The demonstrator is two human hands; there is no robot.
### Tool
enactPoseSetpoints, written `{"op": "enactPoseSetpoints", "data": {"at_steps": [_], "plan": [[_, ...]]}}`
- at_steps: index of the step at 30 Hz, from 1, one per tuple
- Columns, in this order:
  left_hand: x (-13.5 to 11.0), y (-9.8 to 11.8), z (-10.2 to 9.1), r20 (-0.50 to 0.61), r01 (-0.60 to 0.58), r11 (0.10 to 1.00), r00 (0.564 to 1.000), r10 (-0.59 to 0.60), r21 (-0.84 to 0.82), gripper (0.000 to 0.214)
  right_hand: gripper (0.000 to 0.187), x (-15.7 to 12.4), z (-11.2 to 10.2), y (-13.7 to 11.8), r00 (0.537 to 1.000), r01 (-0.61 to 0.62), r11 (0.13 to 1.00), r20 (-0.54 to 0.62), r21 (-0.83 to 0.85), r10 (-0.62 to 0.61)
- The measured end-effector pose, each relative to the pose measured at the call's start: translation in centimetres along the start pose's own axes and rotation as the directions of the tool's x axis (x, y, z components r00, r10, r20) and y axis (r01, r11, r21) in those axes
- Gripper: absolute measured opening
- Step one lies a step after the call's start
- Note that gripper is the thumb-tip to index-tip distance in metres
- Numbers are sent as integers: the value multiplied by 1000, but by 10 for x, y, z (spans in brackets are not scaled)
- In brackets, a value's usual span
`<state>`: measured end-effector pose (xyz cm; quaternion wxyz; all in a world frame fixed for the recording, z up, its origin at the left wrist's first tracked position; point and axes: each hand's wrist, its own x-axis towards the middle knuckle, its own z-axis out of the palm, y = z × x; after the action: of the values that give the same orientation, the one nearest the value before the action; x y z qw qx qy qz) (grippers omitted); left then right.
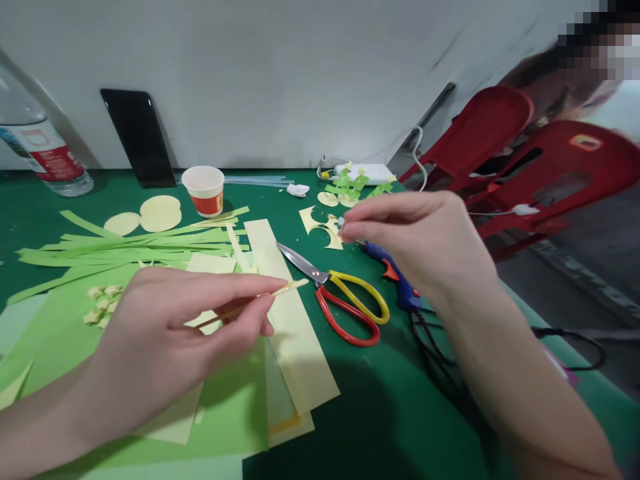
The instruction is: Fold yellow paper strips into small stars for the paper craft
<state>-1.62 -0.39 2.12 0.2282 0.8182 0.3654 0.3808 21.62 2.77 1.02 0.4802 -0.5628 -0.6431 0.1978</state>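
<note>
My left hand (200,327) pinches a thin stick (206,322) between thumb and forefinger, with a narrow pale yellow paper strip (297,285) at its tip. My right hand (415,233) is raised above a blue glue gun (395,277), its thumb and forefinger pinched together. A small whitish bit shows at those fingertips, too small to name. Between the hands lie scissors (320,277) with one red and one yellow handle, blades partly apart. Pale yellow paper strips (295,333) and green sheets (240,413) lie under and beside my left hand.
Green paper strips (125,243), small folded paper stars (103,303) and yellow discs (160,213) lie at left. A paper cup (203,190), phone (137,137) and bottle (40,147) stand by the wall. Cut scraps (323,230) and a power strip (370,175) lie behind. A person sits near red chairs (560,160).
</note>
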Motion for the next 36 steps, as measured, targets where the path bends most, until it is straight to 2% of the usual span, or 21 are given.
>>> {"op": "enactPoseSetpoints", "data": {"at_steps": [1,3,5,7,16,27,36], "plan": [[-1,0,0,4,-12,1000,1000,12,3,18,6,-8,1,-6,995,-55,979,96,197,37],[-3,2,-1,21,-29,999,999,29,20,17,12,-21,2,-17,964,-163,880,263,446,45],[-5,3,-1,39,-55,998,998,55,18,17,16,-30,2,-25,938,-215,792,348,571,5],[-7,5,-1,52,-72,997,996,72,-3,20,19,-35,2,-30,923,-235,745,383,624,-29],[-9,4,0,103,-43,997,994,49,-60,23,21,-38,-2,-33,921,-214,705,381,677,-86],[-10,2,0,98,-45,998,994,49,-40,22,20,-39,-3,-32,909,-267,692,414,671,-51],[-7,4,1,96,-40,999,994,43,-35,22,19,-39,-1,-32,908,-244,744,415,622,-49]]}}
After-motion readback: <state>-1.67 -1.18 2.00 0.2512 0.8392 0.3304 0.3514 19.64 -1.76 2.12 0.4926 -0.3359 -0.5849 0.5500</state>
